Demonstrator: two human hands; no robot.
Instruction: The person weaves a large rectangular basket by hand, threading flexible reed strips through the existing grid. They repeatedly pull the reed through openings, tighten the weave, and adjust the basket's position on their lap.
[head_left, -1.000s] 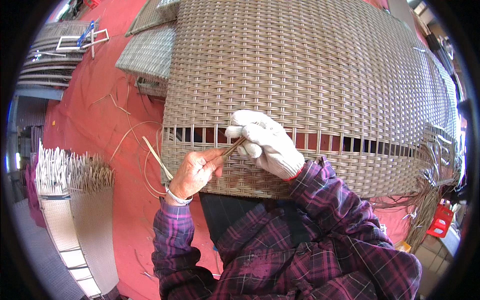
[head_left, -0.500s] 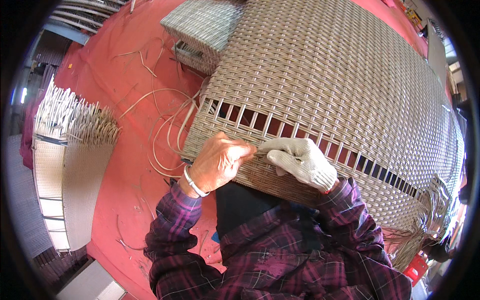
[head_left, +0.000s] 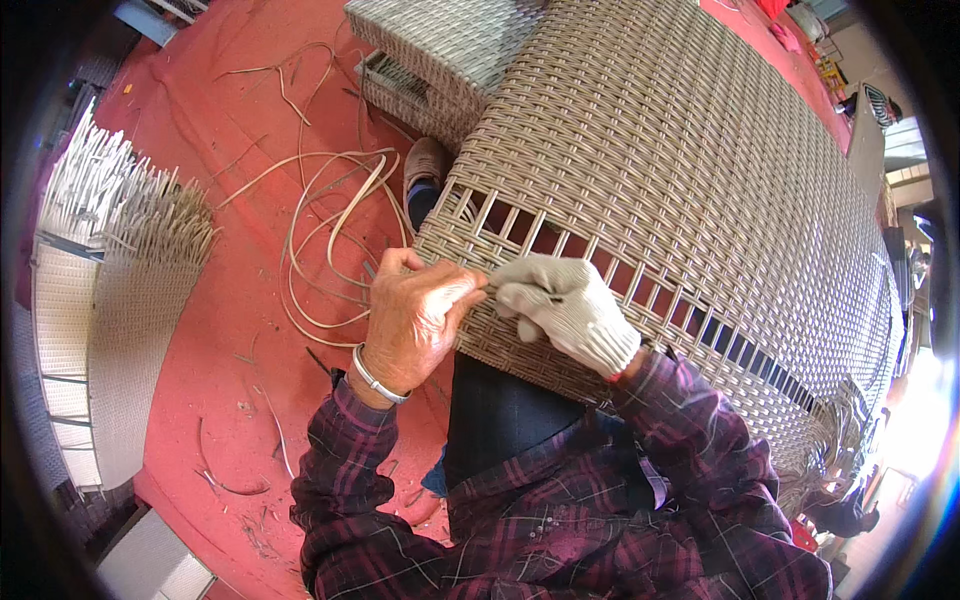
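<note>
A large brown woven rattan-style panel spreads in front of me, its near edge over my dark trousers. A slot of bare cross strands runs through the weave, with red floor showing between them. My left hand, bare with a white band at the wrist, pinches a thin strand just above the panel's near strip. Close to its fingertips, my right hand, in a white knitted glove, is closed on the same strand. Fingers cover most of that strand.
Loose strands lie coiled on the red floor left of the panel. A shoe stands at the panel's far left corner, beside grey woven pieces. Another woven piece with bristling ends stands at far left. Loose strand ends bunch at right.
The view has shifted, so the panel sits farther right and the shoe has come into sight. My hands stay close together over the near strip, both still pinching the strand.
</note>
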